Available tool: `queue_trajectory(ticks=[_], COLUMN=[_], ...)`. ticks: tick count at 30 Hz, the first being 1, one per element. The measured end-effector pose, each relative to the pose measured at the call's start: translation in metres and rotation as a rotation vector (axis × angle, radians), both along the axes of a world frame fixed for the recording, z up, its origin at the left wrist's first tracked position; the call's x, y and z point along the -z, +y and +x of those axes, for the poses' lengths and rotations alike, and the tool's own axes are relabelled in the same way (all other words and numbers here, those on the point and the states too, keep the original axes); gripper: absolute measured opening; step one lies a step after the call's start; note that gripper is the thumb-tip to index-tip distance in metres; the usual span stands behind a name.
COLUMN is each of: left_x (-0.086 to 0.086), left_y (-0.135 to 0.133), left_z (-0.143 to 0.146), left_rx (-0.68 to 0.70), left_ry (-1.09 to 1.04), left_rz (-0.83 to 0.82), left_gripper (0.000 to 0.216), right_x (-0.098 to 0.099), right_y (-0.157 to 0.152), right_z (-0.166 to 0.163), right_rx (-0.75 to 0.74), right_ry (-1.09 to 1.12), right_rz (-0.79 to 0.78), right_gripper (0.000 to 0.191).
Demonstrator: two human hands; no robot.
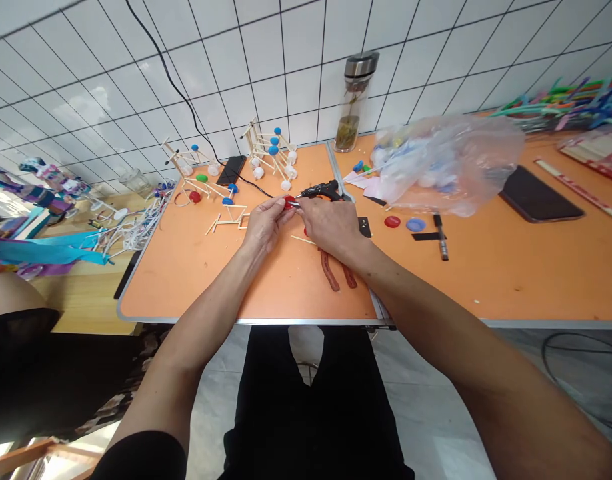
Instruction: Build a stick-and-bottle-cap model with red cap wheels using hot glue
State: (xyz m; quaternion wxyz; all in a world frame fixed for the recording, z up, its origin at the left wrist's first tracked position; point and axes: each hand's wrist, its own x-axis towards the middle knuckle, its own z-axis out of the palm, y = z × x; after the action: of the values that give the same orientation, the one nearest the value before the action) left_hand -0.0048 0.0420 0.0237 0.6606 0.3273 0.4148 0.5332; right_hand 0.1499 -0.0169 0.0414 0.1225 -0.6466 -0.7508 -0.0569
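1. Red cap (289, 202): located between both hands, above the orange table (281, 290).
2. Left hand (267, 223): fingertips pinch the cap.
3. Right hand (331, 225): fingers curl beside the cap; cannot tell what they grip.
4. Red handles (329, 270): near side of right hand.
5. Glue gun (320, 191): just beyond right hand.
6. Stick model (273, 150): farther, left.

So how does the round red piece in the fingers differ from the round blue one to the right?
The red piece is held at the left hand; the blue piece lies loose on the orange table. Fingers partly cover the red piece, while the blue piece is uncovered. Both look round and small.
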Motion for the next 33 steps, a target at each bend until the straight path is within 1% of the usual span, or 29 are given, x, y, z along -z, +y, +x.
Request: queue_trajectory(ticks=[7, 15, 18, 20, 22, 23, 24, 26, 27, 28, 29, 30, 31, 33], left_x=[0.003, 0.014, 0.014, 0.013, 0.011, 0.009, 0.007, 0.004, 0.002, 0.001, 0.0, 0.0, 0.0, 0.002], left_y=[-0.001, -0.005, -0.007, -0.008, -0.01, -0.011, -0.012, -0.015, -0.016, -0.017, -0.017, -0.017, -0.017, -0.015], left_z=[0.0, 0.004, 0.004, 0.003, 0.002, 0.002, 0.002, 0.001, 0.001, 0.001, 0.001, 0.001, 0.0, 0.0], left_rx=[0.0, -0.046, -0.056, -0.06, -0.056, -0.054, -0.052, -0.054, -0.055, -0.058, -0.061, -0.064, -0.068, -0.076], left_ry=[0.028, 0.143, 0.171, 0.175, 0.17, 0.165, 0.162, 0.16, 0.162, 0.168, 0.18, 0.2, 0.223, 0.27], left_rz=[0.049, 0.227, 0.282, 0.303, 0.325, 0.341, 0.357, 0.39, 0.404, 0.417, 0.428, 0.437, 0.44, 0.426], left_gripper=[0.017, 0.004, 0.005, 0.007, 0.008, 0.01, 0.011, 0.014, 0.015, 0.015, 0.016, 0.016, 0.016, 0.017], right_x=[0.001, 0.01, 0.009, 0.005, -0.003, -0.007, -0.011, -0.018, -0.019, -0.019, -0.017, -0.014, -0.01, -0.001], right_y=[-0.001, 0.0, -0.001, 0.0, 0.002, 0.004, 0.006, 0.011, 0.013, 0.015, 0.016, 0.016, 0.015, 0.01], right_z=[-0.001, -0.004, -0.008, -0.009, -0.005, -0.001, 0.003, 0.013, 0.017, 0.019, 0.02, 0.019, 0.016, 0.007], right_rx=[0.005, 0.031, 0.04, 0.032, -0.006, -0.034, -0.069, -0.139, -0.182, -0.209, -0.219, -0.205, -0.178, -0.094], right_ry=[0.01, 0.005, 0.08, 0.237, 0.537, 0.723, 0.916, 1.22, 1.311, 1.357, 1.361, 1.32, 1.224, 0.891], right_rz=[0.011, 0.038, 0.039, 0.017, -0.071, -0.167, -0.289, -0.614, -0.724, -0.778, -0.776, -0.7, -0.57, -0.231], right_gripper=[0.049, 0.045, 0.045, 0.041, 0.036, 0.035, 0.034, 0.035, 0.033, 0.031, 0.032, 0.034, 0.037, 0.042])
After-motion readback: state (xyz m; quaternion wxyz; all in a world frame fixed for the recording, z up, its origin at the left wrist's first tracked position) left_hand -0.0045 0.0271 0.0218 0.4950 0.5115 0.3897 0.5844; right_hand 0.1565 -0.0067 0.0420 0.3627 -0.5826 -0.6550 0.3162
